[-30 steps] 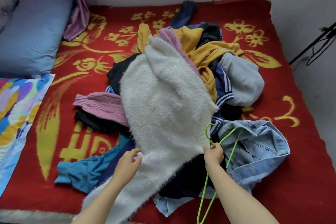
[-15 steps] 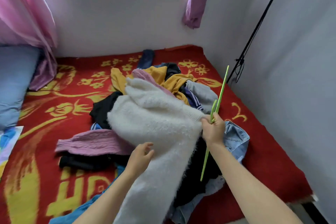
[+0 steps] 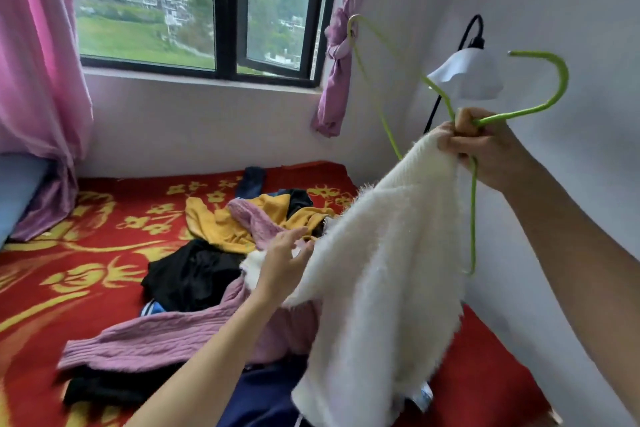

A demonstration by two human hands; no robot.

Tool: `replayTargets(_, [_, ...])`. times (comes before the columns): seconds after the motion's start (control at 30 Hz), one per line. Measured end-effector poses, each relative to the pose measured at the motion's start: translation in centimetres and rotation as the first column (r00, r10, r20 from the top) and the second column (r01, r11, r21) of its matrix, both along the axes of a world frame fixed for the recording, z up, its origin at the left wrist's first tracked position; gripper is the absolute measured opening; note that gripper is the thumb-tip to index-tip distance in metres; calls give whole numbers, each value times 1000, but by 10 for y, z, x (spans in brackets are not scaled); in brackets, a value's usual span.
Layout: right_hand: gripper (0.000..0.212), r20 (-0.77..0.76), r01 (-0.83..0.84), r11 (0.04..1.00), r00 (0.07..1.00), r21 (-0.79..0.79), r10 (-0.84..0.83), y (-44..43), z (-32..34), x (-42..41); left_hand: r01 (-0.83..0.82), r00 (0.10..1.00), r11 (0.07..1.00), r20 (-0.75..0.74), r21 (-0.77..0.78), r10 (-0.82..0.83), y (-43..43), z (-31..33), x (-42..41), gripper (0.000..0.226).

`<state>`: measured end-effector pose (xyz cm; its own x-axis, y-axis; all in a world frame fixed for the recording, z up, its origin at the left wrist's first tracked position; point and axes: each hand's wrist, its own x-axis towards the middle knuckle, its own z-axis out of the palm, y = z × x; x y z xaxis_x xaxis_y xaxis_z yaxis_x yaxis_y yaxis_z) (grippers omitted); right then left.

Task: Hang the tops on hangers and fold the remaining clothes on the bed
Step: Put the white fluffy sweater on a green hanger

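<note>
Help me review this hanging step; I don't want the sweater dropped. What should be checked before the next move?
1. Right hand grips green hanger below its hook: ok.
2. Right hand also holds white sweater by its edge: ok.
3. Left hand gripping sweater: not ok, fingers straight, at most touching.
4. Hanger threaded inside sweater: not ok, frame shows outside.
5. Sweater clear of clothes pile: cannot tell, lower end overlaps it.
</note>
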<state>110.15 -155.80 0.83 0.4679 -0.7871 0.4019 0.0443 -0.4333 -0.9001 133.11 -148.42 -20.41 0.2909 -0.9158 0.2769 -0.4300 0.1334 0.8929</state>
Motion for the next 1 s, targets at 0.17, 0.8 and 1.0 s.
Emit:
replayTargets(0.17, [40,-72,-89,996,993,-7,89,14,14,-18,332,928,941,-203,70,-313,-21,44,-33,57])
replayTargets(0.8, [56,81,41,999,996,7,-41,-16,-19,-28,204,975,978,-77,-34,-207,-13,78,3,61])
replayTargets(1.0, [57,97,49,999,994,11,-50,-25,-65,13,-142,960,970,212,-198,184,28,77,31,47])
